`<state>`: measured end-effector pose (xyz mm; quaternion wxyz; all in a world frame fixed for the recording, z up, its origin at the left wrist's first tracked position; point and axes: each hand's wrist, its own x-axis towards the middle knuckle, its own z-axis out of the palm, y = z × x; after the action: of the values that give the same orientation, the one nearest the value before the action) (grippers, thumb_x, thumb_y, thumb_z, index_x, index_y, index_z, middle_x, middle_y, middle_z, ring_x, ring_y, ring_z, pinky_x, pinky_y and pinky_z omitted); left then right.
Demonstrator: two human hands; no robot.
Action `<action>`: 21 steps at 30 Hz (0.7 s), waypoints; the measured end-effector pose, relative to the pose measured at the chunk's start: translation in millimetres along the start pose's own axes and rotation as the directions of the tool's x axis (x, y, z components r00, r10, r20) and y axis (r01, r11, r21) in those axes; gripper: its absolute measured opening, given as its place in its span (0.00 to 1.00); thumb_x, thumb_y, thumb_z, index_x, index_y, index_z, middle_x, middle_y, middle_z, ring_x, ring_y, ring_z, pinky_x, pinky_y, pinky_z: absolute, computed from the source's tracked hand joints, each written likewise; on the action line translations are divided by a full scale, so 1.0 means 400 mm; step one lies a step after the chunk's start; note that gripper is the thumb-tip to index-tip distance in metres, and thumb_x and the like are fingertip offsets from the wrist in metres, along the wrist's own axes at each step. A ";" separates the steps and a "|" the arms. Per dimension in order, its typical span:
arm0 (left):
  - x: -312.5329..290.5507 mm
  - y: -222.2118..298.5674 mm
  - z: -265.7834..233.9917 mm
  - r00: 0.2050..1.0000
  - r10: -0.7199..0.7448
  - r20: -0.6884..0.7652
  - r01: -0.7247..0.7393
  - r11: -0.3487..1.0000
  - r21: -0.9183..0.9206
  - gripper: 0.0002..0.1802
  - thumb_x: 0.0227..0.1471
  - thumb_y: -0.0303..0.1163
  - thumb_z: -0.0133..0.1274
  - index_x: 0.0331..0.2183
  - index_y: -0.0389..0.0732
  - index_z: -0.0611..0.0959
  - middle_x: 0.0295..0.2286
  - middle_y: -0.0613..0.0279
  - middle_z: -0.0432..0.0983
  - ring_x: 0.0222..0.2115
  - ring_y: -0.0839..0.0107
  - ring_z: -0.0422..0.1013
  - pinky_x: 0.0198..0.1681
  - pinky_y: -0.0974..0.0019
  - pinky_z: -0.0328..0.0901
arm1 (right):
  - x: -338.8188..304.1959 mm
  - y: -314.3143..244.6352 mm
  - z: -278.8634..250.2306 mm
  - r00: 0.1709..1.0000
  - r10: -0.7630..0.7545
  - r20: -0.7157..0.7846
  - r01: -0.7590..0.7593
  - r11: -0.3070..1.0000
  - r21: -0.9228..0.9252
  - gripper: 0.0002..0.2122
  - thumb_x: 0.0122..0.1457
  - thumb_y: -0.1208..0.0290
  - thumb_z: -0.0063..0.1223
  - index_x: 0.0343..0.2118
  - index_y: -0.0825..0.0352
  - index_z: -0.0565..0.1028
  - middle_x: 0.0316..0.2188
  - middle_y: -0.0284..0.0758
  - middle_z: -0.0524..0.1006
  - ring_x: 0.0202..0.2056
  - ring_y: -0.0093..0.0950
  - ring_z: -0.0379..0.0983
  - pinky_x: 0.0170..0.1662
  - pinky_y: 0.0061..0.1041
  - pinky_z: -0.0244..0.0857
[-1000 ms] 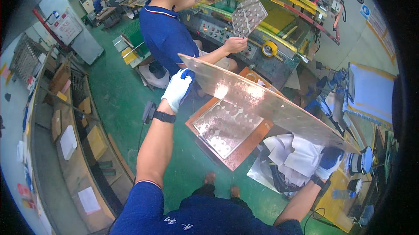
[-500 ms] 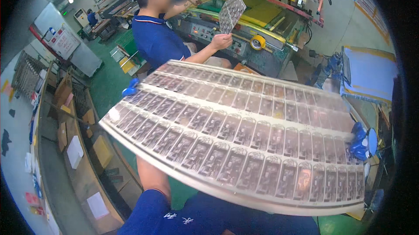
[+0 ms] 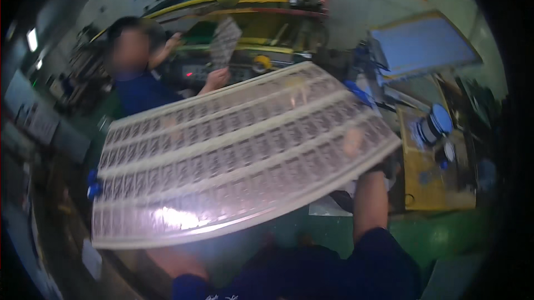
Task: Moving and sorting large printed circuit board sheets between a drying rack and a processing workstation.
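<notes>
A large glossy printed sheet [image 3: 222,155], with rows of small grey rectangles between pale strips, spans the space before me at a slant. My left hand [image 3: 94,184], in blue, is closed on the sheet's left edge. Blue fingers of my right hand [image 3: 359,93] show at the right edge, while the bare forearm comes up from below; most of that hand is hidden by the sheet. A bright glare lies on the sheet's near left part. Motion blur softens the picture.
Beyond the sheet, a co-worker in dark blue holds a smaller printed sheet [image 3: 225,41] beside a machine with yellow-edged frames. A yellow tape roll [image 3: 261,63] sits there. At right are a pale framed screen [image 3: 425,44], a blue-lidded container [image 3: 436,122] and a yellowish board [image 3: 434,188].
The view has swung to the right. The sheet now slants the other way, its right side raised and its left side lower. Both hands still hold it.
</notes>
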<state>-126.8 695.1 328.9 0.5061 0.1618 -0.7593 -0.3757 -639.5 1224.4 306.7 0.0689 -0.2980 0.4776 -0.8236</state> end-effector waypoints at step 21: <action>-0.604 0.866 -0.195 0.803 0.093 -0.589 0.278 0.816 0.507 0.10 0.54 0.32 0.45 0.34 0.36 0.77 0.36 0.58 0.73 0.40 0.67 0.69 0.45 0.67 0.63 | 0.098 0.415 0.663 0.816 0.291 0.499 -0.431 0.882 0.191 0.23 0.64 0.53 0.35 0.50 0.69 0.68 0.48 0.40 0.71 0.48 0.36 0.68 0.56 0.37 0.61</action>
<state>94.3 1045.3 443.0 0.6234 0.4525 -0.6317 -0.0873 -552.3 922.2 283.0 0.3793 -0.3720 0.3675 -0.7633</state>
